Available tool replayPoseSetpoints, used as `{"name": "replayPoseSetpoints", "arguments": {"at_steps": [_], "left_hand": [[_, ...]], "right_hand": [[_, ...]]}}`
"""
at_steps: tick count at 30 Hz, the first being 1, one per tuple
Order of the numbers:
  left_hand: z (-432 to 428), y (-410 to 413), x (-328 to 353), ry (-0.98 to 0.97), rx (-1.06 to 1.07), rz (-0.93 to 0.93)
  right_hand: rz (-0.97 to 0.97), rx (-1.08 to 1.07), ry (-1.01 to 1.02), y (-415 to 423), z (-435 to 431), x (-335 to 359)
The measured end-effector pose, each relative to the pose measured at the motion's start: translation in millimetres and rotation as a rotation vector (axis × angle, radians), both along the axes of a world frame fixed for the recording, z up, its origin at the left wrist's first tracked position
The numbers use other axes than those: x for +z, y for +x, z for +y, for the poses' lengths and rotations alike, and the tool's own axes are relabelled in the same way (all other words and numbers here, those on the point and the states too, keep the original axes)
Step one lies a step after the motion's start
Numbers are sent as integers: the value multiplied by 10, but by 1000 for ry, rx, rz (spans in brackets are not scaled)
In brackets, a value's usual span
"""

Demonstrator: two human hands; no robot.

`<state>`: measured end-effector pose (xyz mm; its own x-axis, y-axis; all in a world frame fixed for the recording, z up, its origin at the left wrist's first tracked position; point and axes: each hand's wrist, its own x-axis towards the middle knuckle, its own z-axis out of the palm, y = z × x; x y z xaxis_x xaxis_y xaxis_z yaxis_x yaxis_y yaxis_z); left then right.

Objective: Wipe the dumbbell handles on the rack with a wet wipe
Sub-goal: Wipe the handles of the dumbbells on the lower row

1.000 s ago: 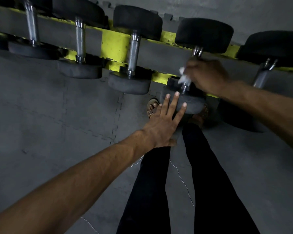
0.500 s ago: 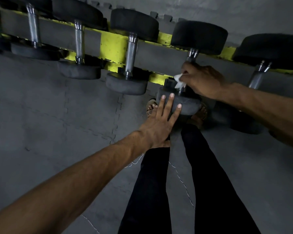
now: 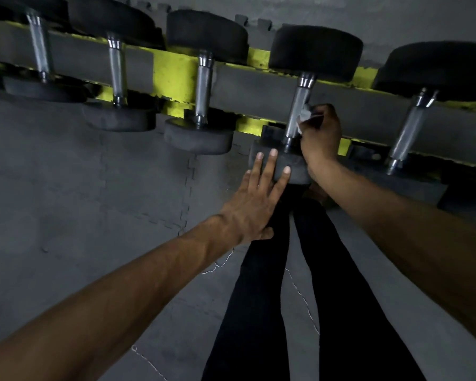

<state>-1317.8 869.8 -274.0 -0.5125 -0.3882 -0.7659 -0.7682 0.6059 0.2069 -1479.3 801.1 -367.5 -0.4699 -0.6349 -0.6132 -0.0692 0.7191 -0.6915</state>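
Your right hand point(image 3: 320, 133) is curled around a white wipe point(image 3: 304, 115) and presses it against the right side of a metal handle point(image 3: 297, 105). That handle belongs to the 4th dumbbell point(image 3: 316, 53) from the left of the 5 lying across the yellow and grey rack point(image 3: 173, 75). Your left hand point(image 3: 259, 199) lies flat, its fingers straight and spread, resting on the near black end of the same dumbbell. Below the rack are grey floor mats point(image 3: 94, 188), and your legs point(image 3: 253, 298) in dark trousers stand right under the dumbbell.
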Motion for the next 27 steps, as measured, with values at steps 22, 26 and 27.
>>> {"name": "replayPoseSetpoints", "arguments": {"at_steps": [22,26,27], "left_hand": [[144,-46,-82,-122,43,25],[143,-42,-72,-108,43,28],[141,-45,-84,-97,52,24]], "right_hand": [[-347,658,319,-577,-268,-133],[-233,525,240,-523,-50,-57],[-192,501,210,-510,18,-52]]}}
